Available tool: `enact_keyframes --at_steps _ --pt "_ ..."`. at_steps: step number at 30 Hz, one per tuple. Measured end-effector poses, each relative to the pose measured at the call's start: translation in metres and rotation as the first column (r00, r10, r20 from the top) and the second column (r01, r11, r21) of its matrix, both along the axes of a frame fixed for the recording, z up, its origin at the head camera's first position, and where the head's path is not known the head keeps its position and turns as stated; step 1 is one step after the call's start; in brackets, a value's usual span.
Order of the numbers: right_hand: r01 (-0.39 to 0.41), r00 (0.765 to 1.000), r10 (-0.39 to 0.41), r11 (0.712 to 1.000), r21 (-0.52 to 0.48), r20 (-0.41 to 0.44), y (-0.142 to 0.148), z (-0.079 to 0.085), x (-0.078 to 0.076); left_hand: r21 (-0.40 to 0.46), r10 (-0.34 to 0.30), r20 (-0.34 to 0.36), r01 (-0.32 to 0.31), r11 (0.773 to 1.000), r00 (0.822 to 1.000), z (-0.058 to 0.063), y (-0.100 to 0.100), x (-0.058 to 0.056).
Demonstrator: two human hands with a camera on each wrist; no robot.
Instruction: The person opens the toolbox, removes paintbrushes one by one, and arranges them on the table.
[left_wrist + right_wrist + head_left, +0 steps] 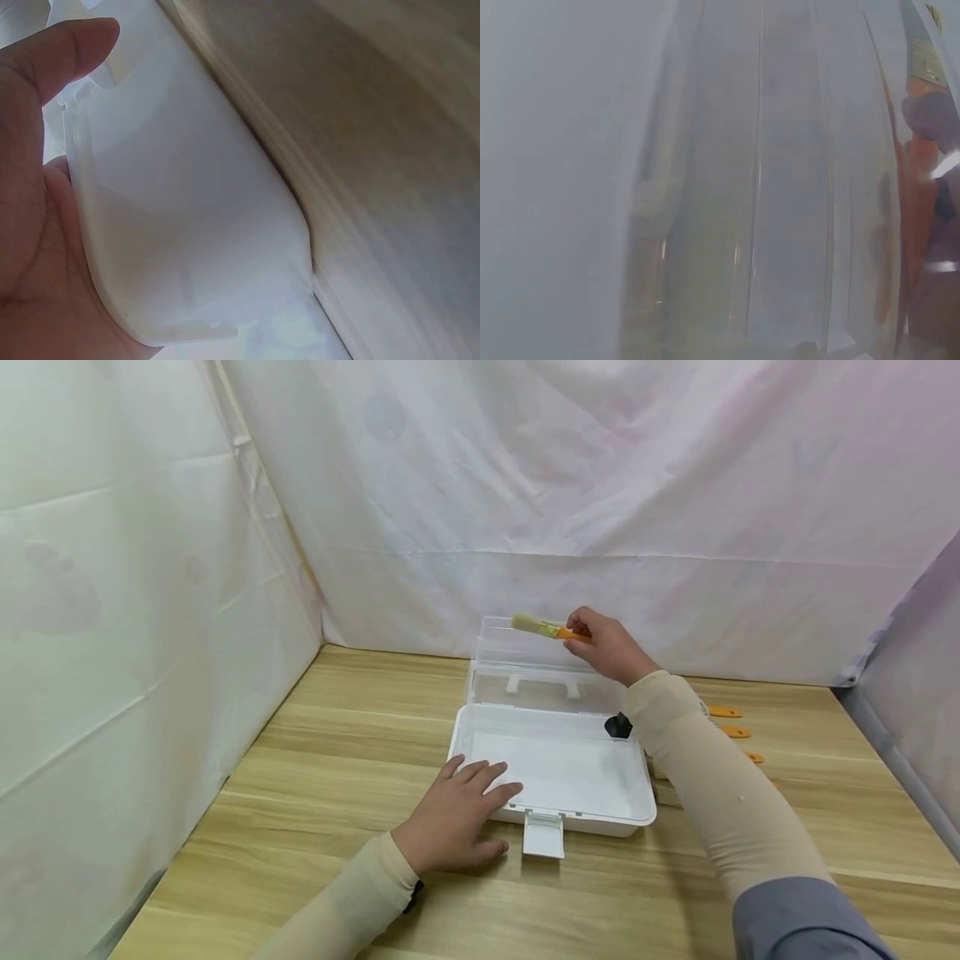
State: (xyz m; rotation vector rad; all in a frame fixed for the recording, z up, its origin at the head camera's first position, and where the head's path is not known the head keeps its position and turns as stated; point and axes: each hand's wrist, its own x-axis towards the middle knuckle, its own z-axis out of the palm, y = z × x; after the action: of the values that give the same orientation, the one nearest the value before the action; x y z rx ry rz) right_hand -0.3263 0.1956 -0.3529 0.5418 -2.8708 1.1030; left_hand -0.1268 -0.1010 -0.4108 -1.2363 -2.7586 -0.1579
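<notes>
My right hand [606, 643] pinches a paintbrush [540, 627] by its orange handle, pale bristles pointing left. It is raised in front of the upright clear lid of a white plastic box [555, 768]. Through clear plastic in the right wrist view, the brush's orange handle [922, 165] and metal ferrule appear at the right side. My left hand [457, 818] rests on the box's front left corner, fingers spread over the rim. In the left wrist view the thumb lies near the front latch and the palm is along the box's white wall [187, 210].
Several more brushes lie right of the box, their orange handles [735, 732] showing past my right sleeve, which hides part of them. The front latch [543, 835] hangs down over the wooden table [360, 718]. White sheets [600, 485] enclose the back and left.
</notes>
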Motion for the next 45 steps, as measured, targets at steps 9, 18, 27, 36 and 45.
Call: enact_keyframes --at_steps 9,18,27,36,45 --pt "0.016 1.000 -0.016 1.000 0.003 0.002 0.002 0.004 0.002 -0.010 0.000 0.006 0.000 1.000 1.000 -0.001 0.001 -0.002" --pt "0.006 1.000 -0.006 1.000 0.028 -0.026 0.007 0.016 0.012 -0.006 -0.009 0.009 0.009 1.000 1.000 -0.001 0.004 -0.001" --pt "-0.038 0.999 0.040 0.997 0.070 -0.025 0.015 0.026 0.023 -0.015 -0.006 0.001 0.006 1.000 1.000 -0.002 0.002 -0.002" --pt "-0.055 0.997 0.063 0.987 0.148 -0.048 0.025 0.032 0.040 -0.001 -0.005 -0.001 0.005 1.000 1.000 -0.003 0.000 -0.004" --pt "-0.047 0.998 0.053 0.987 0.156 -0.037 0.035 0.038 0.068 -0.001 -0.003 0.000 0.003 1.000 1.000 -0.004 -0.002 -0.005"
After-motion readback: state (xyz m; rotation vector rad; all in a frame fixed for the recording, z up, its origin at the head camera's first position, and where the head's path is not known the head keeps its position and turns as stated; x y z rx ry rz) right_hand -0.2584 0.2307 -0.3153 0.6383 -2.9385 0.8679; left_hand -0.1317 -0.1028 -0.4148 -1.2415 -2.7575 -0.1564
